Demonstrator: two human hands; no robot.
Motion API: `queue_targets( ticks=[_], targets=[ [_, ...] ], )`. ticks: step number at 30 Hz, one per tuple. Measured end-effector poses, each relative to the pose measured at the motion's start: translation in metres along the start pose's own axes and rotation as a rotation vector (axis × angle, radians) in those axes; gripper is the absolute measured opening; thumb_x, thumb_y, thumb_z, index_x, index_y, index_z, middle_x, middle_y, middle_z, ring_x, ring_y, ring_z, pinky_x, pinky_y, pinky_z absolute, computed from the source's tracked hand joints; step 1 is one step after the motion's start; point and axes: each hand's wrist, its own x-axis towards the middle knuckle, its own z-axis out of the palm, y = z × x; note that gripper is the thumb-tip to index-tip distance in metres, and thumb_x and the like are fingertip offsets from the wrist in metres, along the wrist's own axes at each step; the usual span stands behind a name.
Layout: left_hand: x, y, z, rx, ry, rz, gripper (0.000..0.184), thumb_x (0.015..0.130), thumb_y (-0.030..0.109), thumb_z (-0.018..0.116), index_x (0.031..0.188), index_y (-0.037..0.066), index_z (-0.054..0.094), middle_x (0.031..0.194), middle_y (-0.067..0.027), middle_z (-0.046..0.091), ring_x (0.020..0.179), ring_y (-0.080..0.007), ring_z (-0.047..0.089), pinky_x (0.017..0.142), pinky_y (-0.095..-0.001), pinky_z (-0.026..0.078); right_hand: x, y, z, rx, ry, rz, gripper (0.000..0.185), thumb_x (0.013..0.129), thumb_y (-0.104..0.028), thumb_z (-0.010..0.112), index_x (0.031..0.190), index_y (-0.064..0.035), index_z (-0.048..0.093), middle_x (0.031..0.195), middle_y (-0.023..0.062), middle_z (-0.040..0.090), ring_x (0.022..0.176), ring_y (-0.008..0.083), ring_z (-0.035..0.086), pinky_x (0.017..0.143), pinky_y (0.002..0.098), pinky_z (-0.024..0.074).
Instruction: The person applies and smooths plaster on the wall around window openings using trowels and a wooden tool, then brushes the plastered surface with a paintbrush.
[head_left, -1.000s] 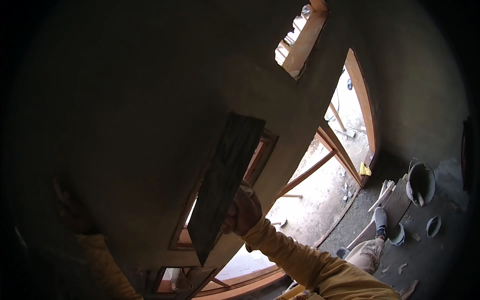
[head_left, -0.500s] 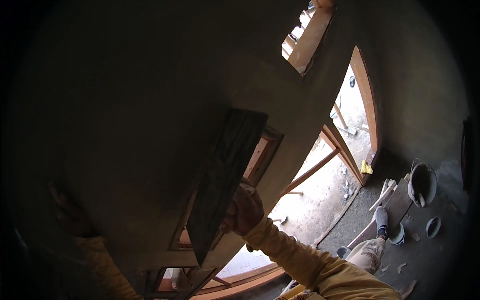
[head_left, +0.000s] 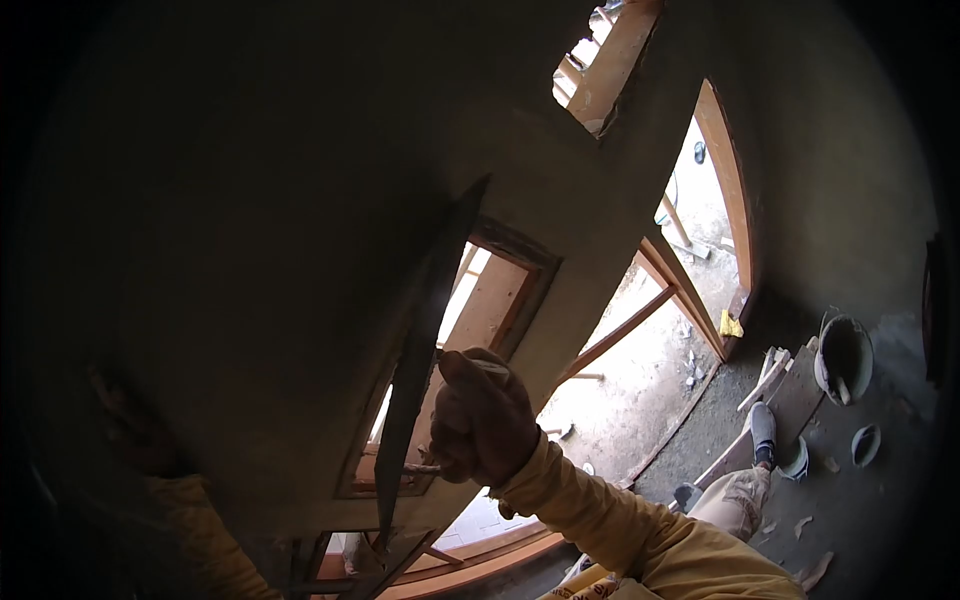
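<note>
On the far left, the left hand (head_left: 140,430) is showing dimly in front of a dark wall (head_left: 250,250), with a yellow sleeve below it. Its fingers are reaching out, loose and open, but it is too dark to tell if they are touching the wall.

Next, a long flat tool (head_left: 403,400) is standing tilted between the wall and the right hand (head_left: 485,415), turning its thin edge to us. The right hand's fingers are curling tight around its handle. I cannot tell if the blade is touching the wall.

Behind the tool, a wooden window frame (head_left: 540,285) is sitting in the wall. Farther right, a yellow thing (head_left: 731,325) is lying by a bright doorway. A shoe (head_left: 763,428) is resting on or beside a long board (head_left: 797,395). Near the board, a bucket (head_left: 842,350) is leaning, and a small bowl (head_left: 866,446) is sitting below it.
</note>
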Motion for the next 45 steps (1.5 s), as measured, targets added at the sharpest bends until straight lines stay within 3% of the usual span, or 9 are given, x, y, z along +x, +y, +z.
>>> queue_targets(
  ticks=[8,11,23,26,28,35,38,41,45],
  targets=[
    [0.001,0.004,-0.002,0.074,0.020,0.003,0.057,0.101,0.030,0.039,0.148,0.008,0.017,0.135,-0.0244,0.048,0.105,-0.0391,0.062,0.078,-0.0420,0.056,-0.006,0.010,0.007,-0.025,0.129,-0.001,0.030,0.095,-0.026,0.058,0.072,-0.0162,0.042,0.049,0.0005,0.042,0.033,0.0143,0.042,0.028,0.0308,0.0309],
    [0.003,0.001,-0.003,0.087,0.008,0.017,0.063,0.100,0.044,0.036,0.147,0.006,0.021,0.124,-0.0266,0.056,0.100,-0.0385,0.064,0.074,-0.0443,0.058,-0.012,0.026,-0.008,0.031,0.074,-0.012,0.023,0.094,-0.025,0.060,0.081,-0.0118,0.046,0.052,0.0016,0.046,0.035,0.0138,0.046,0.028,0.0294,0.0346],
    [-0.006,-0.002,-0.001,0.005,-0.055,-0.006,0.059,0.100,0.036,0.040,0.146,0.007,0.017,0.129,-0.0281,0.052,0.102,-0.0422,0.063,0.075,-0.0456,0.057,0.003,0.017,-0.031,0.152,-0.099,-0.107,0.014,0.097,-0.022,0.055,0.090,-0.0112,0.049,0.053,0.0020,0.043,0.036,0.0142,0.044,0.030,0.0304,0.0341],
    [-0.011,-0.007,0.003,-0.009,-0.021,0.001,0.053,0.101,0.024,0.039,0.147,0.007,0.018,0.131,-0.0272,0.051,0.102,-0.0431,0.062,0.077,-0.0457,0.056,0.006,0.019,-0.029,0.198,-0.154,-0.105,0.014,0.097,-0.022,0.054,0.090,-0.0107,0.049,0.054,0.0015,0.042,0.036,0.0128,0.042,0.031,0.0296,0.0338],
    [-0.014,-0.012,0.003,-0.008,-0.082,0.011,0.061,0.100,0.036,0.041,0.147,0.009,0.014,0.130,-0.0288,0.050,0.101,-0.0421,0.063,0.074,-0.0466,0.057,0.007,0.019,-0.026,0.215,-0.168,-0.100,0.015,0.097,-0.021,0.054,0.090,-0.0104,0.049,0.055,0.0014,0.042,0.037,0.0123,0.041,0.031,0.0291,0.0338],
    [-0.014,-0.007,0.003,-0.001,-0.032,0.019,0.059,0.100,0.034,0.041,0.146,0.007,0.017,0.126,-0.0284,0.054,0.098,-0.0403,0.065,0.073,-0.0446,0.058,0.011,0.019,-0.018,0.167,-0.099,-0.090,0.015,0.097,-0.020,0.055,0.089,-0.0091,0.049,0.055,0.0011,0.043,0.036,0.0115,0.042,0.031,0.0280,0.0352],
    [-0.017,-0.004,0.003,-0.044,-0.121,-0.131,0.058,0.100,0.034,0.039,0.147,0.006,0.018,0.125,-0.0283,0.054,0.096,-0.0394,0.065,0.073,-0.0432,0.058,0.011,0.018,-0.012,0.136,-0.061,-0.091,0.018,0.095,-0.021,0.058,0.087,-0.0081,0.049,0.055,0.0013,0.044,0.037,0.0116,0.044,0.031,0.0277,0.0367],
    [-0.018,-0.002,0.004,0.065,-0.065,-0.012,0.060,0.100,0.037,0.039,0.147,0.006,0.017,0.125,-0.0281,0.054,0.097,-0.0384,0.065,0.073,-0.0425,0.058,0.007,0.014,0.004,0.036,0.030,-0.083,0.022,0.095,-0.024,0.057,0.081,-0.0104,0.047,0.052,0.0008,0.042,0.036,0.0127,0.044,0.031,0.0286,0.0363],
    [-0.012,-0.004,0.005,0.050,-0.025,0.013,0.050,0.102,0.022,0.039,0.145,0.002,0.023,0.132,-0.0263,0.051,0.105,-0.0394,0.062,0.079,-0.0412,0.055,0.002,0.021,0.009,-0.063,0.107,-0.068,0.024,0.095,-0.026,0.058,0.078,-0.0127,0.047,0.049,0.0018,0.044,0.035,0.0160,0.047,0.029,0.0307,0.0366]
  ],
)
